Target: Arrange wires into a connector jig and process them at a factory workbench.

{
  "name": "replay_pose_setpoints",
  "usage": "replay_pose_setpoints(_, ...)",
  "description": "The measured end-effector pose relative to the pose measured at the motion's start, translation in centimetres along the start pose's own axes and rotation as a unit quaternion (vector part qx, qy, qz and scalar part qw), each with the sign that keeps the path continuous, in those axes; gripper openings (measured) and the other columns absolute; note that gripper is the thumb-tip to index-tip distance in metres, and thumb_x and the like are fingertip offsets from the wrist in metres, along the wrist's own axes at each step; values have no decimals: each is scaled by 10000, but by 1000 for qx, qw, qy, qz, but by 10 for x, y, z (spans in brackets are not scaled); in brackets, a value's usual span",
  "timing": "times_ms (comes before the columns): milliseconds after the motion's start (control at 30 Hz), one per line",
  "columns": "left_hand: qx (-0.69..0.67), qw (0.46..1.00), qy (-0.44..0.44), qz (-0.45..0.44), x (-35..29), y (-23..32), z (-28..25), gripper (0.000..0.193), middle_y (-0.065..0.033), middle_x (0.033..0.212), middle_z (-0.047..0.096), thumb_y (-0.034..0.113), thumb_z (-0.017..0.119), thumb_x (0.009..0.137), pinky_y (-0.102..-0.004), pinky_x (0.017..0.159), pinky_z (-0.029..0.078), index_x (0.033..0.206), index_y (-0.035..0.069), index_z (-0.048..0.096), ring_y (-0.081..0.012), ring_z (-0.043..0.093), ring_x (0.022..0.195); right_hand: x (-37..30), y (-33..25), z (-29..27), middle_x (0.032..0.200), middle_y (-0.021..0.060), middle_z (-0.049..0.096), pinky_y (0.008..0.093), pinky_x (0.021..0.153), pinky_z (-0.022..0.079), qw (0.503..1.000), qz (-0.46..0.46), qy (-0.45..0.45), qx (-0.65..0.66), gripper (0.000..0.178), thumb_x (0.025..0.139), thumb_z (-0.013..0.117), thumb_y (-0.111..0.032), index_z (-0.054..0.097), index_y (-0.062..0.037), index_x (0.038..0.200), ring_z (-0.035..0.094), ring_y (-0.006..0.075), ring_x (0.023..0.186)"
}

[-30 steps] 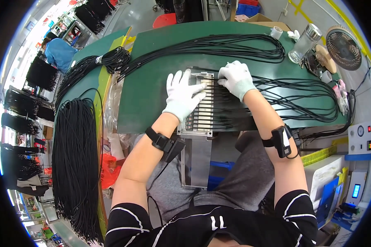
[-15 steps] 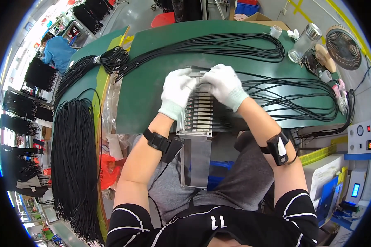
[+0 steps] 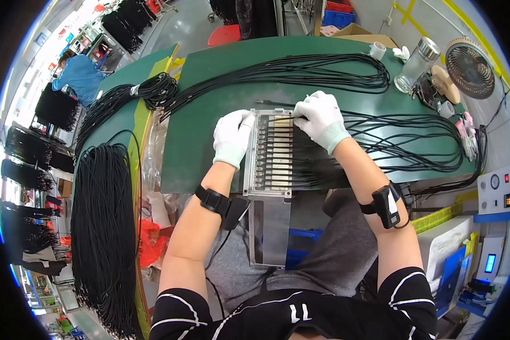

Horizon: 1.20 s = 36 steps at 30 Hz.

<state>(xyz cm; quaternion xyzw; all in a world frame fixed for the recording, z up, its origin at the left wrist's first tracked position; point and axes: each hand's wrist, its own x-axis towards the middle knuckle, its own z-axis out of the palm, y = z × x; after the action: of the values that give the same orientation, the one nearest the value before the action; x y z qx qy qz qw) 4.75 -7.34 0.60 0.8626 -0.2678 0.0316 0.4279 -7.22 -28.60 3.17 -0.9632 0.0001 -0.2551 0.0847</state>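
Observation:
A metal fixture [image 3: 248, 180] with a row of slots extends over the near table edge, and black cable ends lie side by side in its slots. My right hand [image 3: 323, 121], in a white glove, pinches a black cable at the fixture's upper right corner; the cable's tip reaches left across the top slot. My gloved left hand [image 3: 230, 140] rests against the fixture's upper left edge, its fingers curled together at the corner. Just beyond the fixture lies a loose cable end [image 3: 264, 102]. The slotted cables trail right into a looped bundle [image 3: 419, 118].
Long black cables [image 3: 289, 65] lie across the green table [image 3: 209, 107]. A thick cable bundle [image 3: 103, 226] hangs at left. At right are a glass bottle [image 3: 418, 65], a tape roll [image 3: 378, 51] and a fan [image 3: 469, 67]. Someone in blue [image 3: 78, 76] sits far left.
My hands have moved apart: the left one to the fixture's left edge, the right one to its right side with the cable. The fixture's upper slots now show. The view has shifted slightly.

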Motion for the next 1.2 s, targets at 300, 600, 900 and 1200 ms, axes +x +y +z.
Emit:
replay_pose_setpoints(300,54,997,-44,37,2,-6,1,286,-143,1046,709,290,561,970,-351,889,493,1090,85,721,-288,649,979,1,-9,-2,776,-5,661,394,824,426,998,9,-43,-53,73,752,730,-230,699,-172,782,588,240,918)
replay_pose_setpoints(600,44,998,-29,31,-1,-9,3,268,-137,1057,708,268,563,966,-364,895,497,1068,85,729,-295,651,983,3,-22,-11,785,-3,675,381,819,430,993,16,-80,-81,64,782,674,-240,722,-200,765,592,223,901)
replay_pose_setpoints(900,47,995,-44,77,-4,5,4,263,-126,1100,703,265,577,952,-359,970,472,1018,73,744,-283,636,1079,4,-20,-9,786,-8,669,376,842,432,998,-26,-58,-18,41,756,684,-204,724,-200,764,593,222,903)
replay_pose_setpoints(1200,133,976,-44,168,-15,15,14,319,-223,1386,536,408,619,917,-447,1107,357,1175,256,729,-396,485,1282,6,-13,5,805,-5,643,387,819,443,999,-24,9,-35,95,732,718,-201,719,-182,826,577,241,906)
